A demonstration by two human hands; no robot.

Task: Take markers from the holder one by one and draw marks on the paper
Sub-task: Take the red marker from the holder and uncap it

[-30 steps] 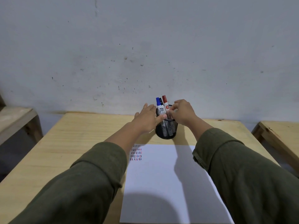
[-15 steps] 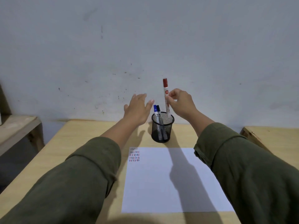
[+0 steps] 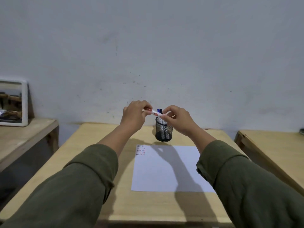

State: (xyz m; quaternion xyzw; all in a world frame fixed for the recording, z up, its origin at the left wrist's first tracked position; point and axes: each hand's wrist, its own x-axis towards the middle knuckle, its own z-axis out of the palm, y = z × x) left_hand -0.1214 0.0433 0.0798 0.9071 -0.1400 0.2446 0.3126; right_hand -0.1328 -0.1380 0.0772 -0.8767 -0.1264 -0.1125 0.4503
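A red marker [image 3: 156, 113] lies nearly level in the air above the black mesh holder [image 3: 164, 131]. My left hand [image 3: 134, 115] pinches its red cap end and my right hand [image 3: 178, 120] grips the white barrel. Two more markers, one blue-capped [image 3: 158, 110] and one black-capped, stand in the holder behind my fingers. In front of the holder a white paper [image 3: 166, 168] lies flat on the wooden table [image 3: 102, 162], with rows of short red, blue and black marks [image 3: 141, 150] in its far left corner.
A white-framed mirror [image 3: 12, 102] leans on the wall atop a wooden bench [image 3: 24, 137] at the left. Another wooden table [image 3: 273, 148] stands at the right. A grey wall runs just behind the holder.
My right hand lifted the red marker clear of the holder and tilted it sideways. My left hand left the holder and closed on the marker's cap end.
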